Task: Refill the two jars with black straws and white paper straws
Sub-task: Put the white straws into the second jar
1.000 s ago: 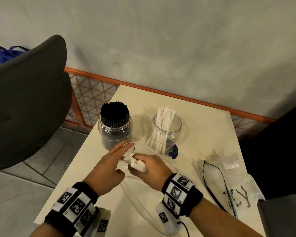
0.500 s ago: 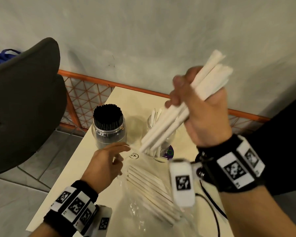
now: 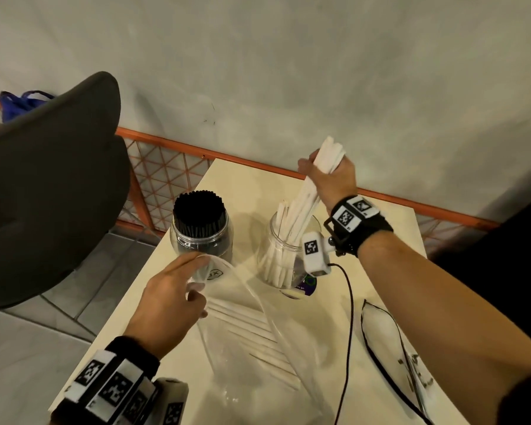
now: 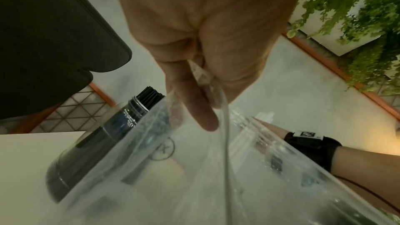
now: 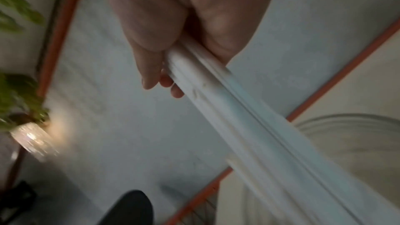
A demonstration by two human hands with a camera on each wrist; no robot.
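Two clear jars stand on the cream table [image 3: 383, 228]. The left jar [image 3: 201, 237] [image 4: 90, 148] is packed with black straws [image 3: 199, 210]. The right jar [image 3: 281, 259] [image 5: 350, 136] holds white paper straws. My right hand [image 3: 328, 176] [image 5: 173, 67] grips a bundle of white paper straws [image 3: 307, 191] [image 5: 238, 107] whose lower ends are inside the right jar's mouth. My left hand [image 3: 178, 289] [image 4: 205, 91] pinches the rim of a clear plastic bag [image 3: 252, 357] [image 4: 194, 177], held open in front of the jars. Several white straws [image 3: 249, 329] lie inside the bag.
A dark chair back [image 3: 43, 185] rises left of the table. An orange mesh railing [image 3: 172, 179] runs behind it, under a grey wall. Another crumpled clear bag with black edging [image 3: 390, 345] lies at the table's right. A cable [image 3: 348, 317] hangs from my right wrist camera.
My right hand pulled a bundle of white straws out of the bag, lifted it high, then lowered it so the ends are now in the right jar. The left hand kept holding the bag.
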